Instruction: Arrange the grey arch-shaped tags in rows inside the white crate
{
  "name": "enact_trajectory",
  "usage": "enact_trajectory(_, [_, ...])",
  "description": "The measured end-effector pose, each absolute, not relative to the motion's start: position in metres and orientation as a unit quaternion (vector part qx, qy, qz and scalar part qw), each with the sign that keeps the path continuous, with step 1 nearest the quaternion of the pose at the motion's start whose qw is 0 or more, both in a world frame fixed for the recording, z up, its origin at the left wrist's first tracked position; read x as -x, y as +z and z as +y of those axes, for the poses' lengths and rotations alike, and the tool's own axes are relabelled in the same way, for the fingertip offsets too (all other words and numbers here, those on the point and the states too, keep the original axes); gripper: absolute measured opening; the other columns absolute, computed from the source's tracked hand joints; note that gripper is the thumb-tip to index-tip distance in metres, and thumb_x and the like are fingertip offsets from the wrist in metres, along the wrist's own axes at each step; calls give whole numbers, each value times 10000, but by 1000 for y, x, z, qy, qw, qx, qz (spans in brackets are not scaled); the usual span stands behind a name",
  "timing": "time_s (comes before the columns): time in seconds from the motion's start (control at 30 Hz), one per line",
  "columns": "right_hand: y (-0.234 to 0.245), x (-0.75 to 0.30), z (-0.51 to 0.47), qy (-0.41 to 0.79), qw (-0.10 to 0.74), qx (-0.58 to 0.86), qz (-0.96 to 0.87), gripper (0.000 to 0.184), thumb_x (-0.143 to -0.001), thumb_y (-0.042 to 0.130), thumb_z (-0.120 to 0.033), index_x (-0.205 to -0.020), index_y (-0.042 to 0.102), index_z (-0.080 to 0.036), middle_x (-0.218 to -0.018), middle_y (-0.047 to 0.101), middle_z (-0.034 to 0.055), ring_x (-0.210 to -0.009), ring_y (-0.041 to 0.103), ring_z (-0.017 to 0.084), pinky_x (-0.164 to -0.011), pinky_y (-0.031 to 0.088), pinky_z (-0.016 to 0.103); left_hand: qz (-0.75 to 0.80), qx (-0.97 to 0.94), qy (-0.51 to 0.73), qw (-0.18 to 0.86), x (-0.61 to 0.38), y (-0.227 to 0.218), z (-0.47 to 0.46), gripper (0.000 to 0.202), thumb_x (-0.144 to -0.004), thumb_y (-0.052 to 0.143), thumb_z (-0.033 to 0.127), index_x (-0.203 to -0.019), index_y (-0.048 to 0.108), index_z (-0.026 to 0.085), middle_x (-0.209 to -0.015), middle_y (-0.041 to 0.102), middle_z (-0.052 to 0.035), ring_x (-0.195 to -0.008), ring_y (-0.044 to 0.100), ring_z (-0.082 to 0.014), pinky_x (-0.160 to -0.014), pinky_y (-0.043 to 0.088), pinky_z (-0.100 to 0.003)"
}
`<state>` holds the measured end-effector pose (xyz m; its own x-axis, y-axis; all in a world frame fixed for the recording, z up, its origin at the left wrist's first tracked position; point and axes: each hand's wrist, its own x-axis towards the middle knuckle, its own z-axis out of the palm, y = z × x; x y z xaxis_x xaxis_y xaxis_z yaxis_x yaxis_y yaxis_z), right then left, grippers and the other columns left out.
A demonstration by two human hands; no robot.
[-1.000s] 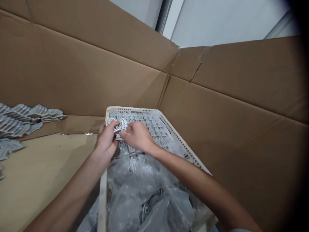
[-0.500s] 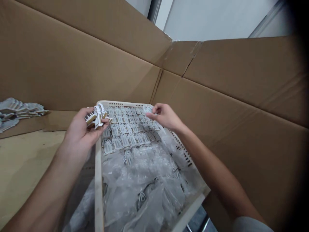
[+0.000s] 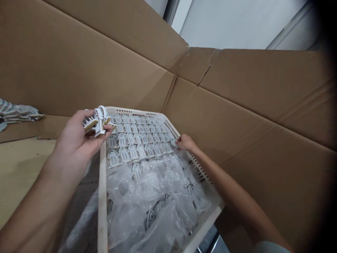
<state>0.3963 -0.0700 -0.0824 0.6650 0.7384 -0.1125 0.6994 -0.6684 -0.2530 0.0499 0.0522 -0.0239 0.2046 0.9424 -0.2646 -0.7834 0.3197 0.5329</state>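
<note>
My left hand [image 3: 75,140] is raised over the tray's left rim and is closed on a small stack of white and gold flat pieces [image 3: 97,122]. My right hand [image 3: 185,142] rests at the right end of the nearest row, fingers curled down onto a piece beside the tray's right rim; what it grips is hidden. A white perforated plastic tray [image 3: 102,196] holds rows of the same arch-shaped pieces [image 3: 134,138] at its far half. Crumpled clear plastic film [image 3: 152,200] covers the near half, with a few pieces under it.
Tall brown cardboard walls [image 3: 237,116] enclose the tray at the back and right. A cardboard sheet [image 3: 18,165] lies to the left, with a pile of grey-white pieces [image 3: 15,114] at its far left edge.
The hands have separated: my left hand lifted the stack up and left, my right hand went to the far right corner of the tray, then came back down the right rim.
</note>
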Motion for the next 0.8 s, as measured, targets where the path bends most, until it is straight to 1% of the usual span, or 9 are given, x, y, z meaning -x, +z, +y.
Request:
enact_trajectory(0.1, [-93, -394, -72, 93, 90, 913, -388, 109, -925, 758, -212, -991, 787, -131, -975, 800, 138, -912, 759, 227, -710, 496, 238, 290, -144, 564, 759, -51, -22, 51, 135, -829, 581, 25, -881, 607, 146, -975, 708, -61, -751, 616, -146, -448, 504, -211])
enact_trajectory(0.17, [-99, -393, -74, 78, 89, 916, -384, 143, -918, 766, -229, -1030, 777, -142, -1058, 792, 149, -967, 749, 237, -750, 506, 250, 298, -151, 566, 753, -53, -21, 49, 119, -843, 588, 37, -882, 612, 147, -1011, 707, -64, -789, 624, -156, -471, 525, -226])
enact_trajectory(0.3, [-107, -395, -78, 59, 85, 917, -386, 198, -924, 743, -242, -1102, 753, -156, -1133, 774, 158, -1008, 733, 250, -794, 509, 276, 324, -153, 564, 745, -55, -20, 47, 98, -864, 609, 57, -896, 621, 148, -1043, 704, -55, -847, 648, -183, -521, 553, -267])
enact_trajectory(0.43, [-113, -398, -78, 52, 76, 913, -396, 152, -924, 713, -209, -1059, 756, -153, -1107, 779, 157, -1023, 729, 264, -801, 494, 282, 331, -160, 559, 743, -54, -18, 45, 98, -876, 602, 55, -913, 629, 141, -1038, 698, -51, -836, 648, -172, -532, 547, -260])
enact_trajectory(0.63, [-117, -396, -78, 41, 72, 906, -416, 131, -906, 704, -149, -1016, 771, -128, -1026, 790, 158, -960, 730, 235, -770, 469, 258, 336, -156, 562, 739, -55, -17, 44, 109, -868, 609, 46, -896, 621, 150, -1013, 694, -57, -806, 637, -166, -540, 552, -267])
enact_trajectory(0.73, [-117, -396, -79, 38, 75, 901, -426, 120, -923, 683, -146, -999, 773, -121, -977, 793, 140, -908, 725, 211, -750, 462, 250, 336, -166, 563, 737, -55, -19, 45, 111, -849, 618, 45, -896, 629, 146, -1022, 698, -63, -797, 623, -170, -540, 552, -279])
enact_trajectory(0.8, [-116, -396, -79, 36, 78, 900, -428, 122, -937, 682, -174, -996, 774, -119, -953, 791, 130, -880, 722, 199, -737, 462, 245, 326, -173, 560, 742, -54, -21, 45, 118, -830, 621, 43, -894, 633, 141, -1042, 704, -69, -808, 621, -173, -541, 551, -280])
